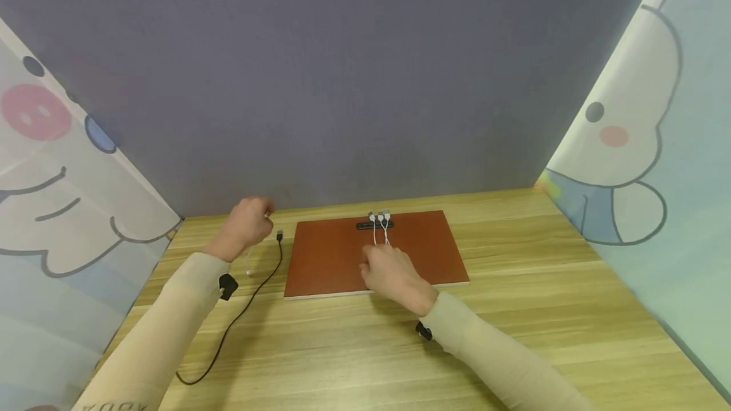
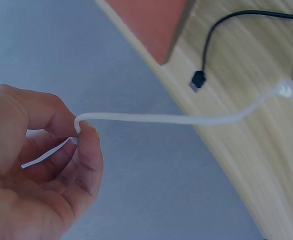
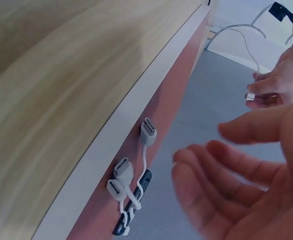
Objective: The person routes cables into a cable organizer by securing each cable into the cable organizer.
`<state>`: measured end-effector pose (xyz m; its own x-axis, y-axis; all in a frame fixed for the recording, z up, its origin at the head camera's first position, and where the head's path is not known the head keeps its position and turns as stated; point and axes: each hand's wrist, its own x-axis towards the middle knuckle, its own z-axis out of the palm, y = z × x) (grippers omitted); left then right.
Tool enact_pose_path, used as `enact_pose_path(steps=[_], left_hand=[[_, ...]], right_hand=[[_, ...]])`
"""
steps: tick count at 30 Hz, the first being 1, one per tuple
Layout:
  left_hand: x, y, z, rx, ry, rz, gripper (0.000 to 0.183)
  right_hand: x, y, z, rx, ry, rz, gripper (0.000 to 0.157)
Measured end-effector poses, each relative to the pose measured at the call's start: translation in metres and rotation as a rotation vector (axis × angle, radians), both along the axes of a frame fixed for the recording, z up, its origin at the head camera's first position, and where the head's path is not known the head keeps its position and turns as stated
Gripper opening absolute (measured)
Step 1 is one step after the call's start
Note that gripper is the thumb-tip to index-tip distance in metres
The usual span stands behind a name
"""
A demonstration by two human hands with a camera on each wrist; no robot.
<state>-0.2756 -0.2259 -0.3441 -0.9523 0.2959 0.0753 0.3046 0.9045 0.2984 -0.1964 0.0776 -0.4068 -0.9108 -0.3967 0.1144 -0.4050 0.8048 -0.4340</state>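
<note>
Pinching a thin white cable (image 2: 156, 119) between thumb and curled fingers of the left hand (image 1: 245, 224), raised above the left side of the bench (image 1: 342, 347), left of the red-brown board (image 1: 331, 259); visible at that hand in the right wrist view, a white plug (image 3: 250, 97). Over the near part of the board, the right hand (image 1: 394, 274), fingers loosely curved, well parted from the thumb, holding nothing. Near the board's far edge, a black strip (image 1: 363, 226) with three white cords (image 3: 144, 155). To handle this well, probably best to pinch lightly close to the plug, smooth out the bend at the fingertips and bring the right hand over for a second grip. Likely wise to avoid tugging the three cords or snagging the black cable (image 1: 258, 292) left of the board. Impossible to tell: any contact between the dangling end and the bench.
</note>
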Motion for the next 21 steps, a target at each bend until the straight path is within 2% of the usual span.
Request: enact_pose_path(steps=[1, 6, 14, 19, 21], left_hand=[[0.001, 0.001, 0.002, 0.004, 0.009, 0.002, 0.039], [0.006, 0.008, 0.011, 0.040, 0.045, -0.001, 0.037], [0.011, 0.023, 0.022, 0.087, 0.114, -0.030, 0.032], [0.014, 0.030, 0.028, 0.171, 0.112, -0.028, 0.028], [0.015, 0.033, 0.031, 0.230, 0.087, -0.019, 0.028]], right_hand=[[-0.001, -0.001, 0.000, -0.008, 0.006, 0.013, 0.008], [-0.004, -0.005, 0.001, -0.028, 0.032, 0.082, 0.020], [-0.009, -0.011, 0.005, -0.115, -0.020, 0.165, 0.034], [-0.011, -0.015, 0.005, -0.203, -0.069, 0.201, 0.047], [-0.012, -0.016, 0.004, -0.234, -0.082, 0.205, 0.048]])
